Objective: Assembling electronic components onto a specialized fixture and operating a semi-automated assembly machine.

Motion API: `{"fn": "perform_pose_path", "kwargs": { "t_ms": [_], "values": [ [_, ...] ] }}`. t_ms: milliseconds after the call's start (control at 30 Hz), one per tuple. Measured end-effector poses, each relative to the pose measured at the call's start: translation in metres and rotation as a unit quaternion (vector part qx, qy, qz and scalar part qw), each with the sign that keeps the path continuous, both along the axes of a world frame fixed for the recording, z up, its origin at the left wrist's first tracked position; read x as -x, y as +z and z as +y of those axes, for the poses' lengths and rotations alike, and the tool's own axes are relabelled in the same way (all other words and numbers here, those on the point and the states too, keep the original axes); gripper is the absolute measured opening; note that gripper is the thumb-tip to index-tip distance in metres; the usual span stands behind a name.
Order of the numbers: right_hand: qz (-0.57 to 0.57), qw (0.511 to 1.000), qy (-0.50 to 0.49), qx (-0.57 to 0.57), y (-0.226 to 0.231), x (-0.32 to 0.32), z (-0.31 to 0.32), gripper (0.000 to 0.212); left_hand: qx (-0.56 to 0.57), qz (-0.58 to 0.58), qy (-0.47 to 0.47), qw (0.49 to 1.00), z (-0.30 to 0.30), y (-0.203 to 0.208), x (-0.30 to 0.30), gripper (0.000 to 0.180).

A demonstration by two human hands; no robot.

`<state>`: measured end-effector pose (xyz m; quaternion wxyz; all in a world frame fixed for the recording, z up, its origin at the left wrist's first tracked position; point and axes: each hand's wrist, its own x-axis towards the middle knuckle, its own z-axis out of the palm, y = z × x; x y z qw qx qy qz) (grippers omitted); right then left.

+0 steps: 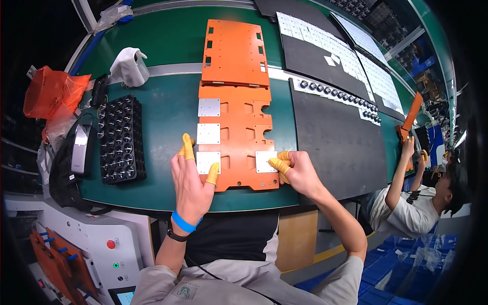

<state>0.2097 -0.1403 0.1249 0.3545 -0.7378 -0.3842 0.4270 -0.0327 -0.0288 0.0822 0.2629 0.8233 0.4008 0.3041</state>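
An orange fixture plate (239,137) lies on the green bench, with three silver squares down its left side and one at its lower right. My left hand (192,180), with yellow finger cots, rests at the plate's lower left, thumb and forefinger either side of the lowest left silver square (207,161). My right hand (295,170), also with yellow cots, pinches the right edge of the lower right silver square (265,161). A second orange plate (235,51) lies just beyond the first.
A black tray of small round parts (120,140) sits left of the plate. A black mat (335,137) lies to the right, with a row of small knobs (335,92) along its far edge. Another person (422,198) works at the far right.
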Motion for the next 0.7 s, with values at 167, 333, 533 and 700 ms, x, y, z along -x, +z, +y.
{"fn": "perform_pose_path", "kwargs": {
  "t_ms": [167,333,533,700],
  "values": [
    [0.041,0.998,0.03,0.048,0.007,-0.011,0.008,0.037,-0.003,-0.014,0.028,1.0,-0.005,0.007,-0.004,0.08],
    [0.081,0.989,0.053,0.111,-0.01,-0.012,0.009,0.041,-0.013,-0.102,-0.016,0.995,-0.033,0.032,-0.014,0.086],
    [0.094,0.99,-0.006,0.107,0.002,0.001,0.012,0.038,-0.04,0.061,-0.129,0.989,-0.046,0.03,-0.044,0.083],
    [0.2,0.976,-0.029,0.08,-0.005,-0.006,0.009,0.033,-0.059,0.074,-0.116,0.989,-0.049,0.023,-0.047,0.084]
  ]
}}
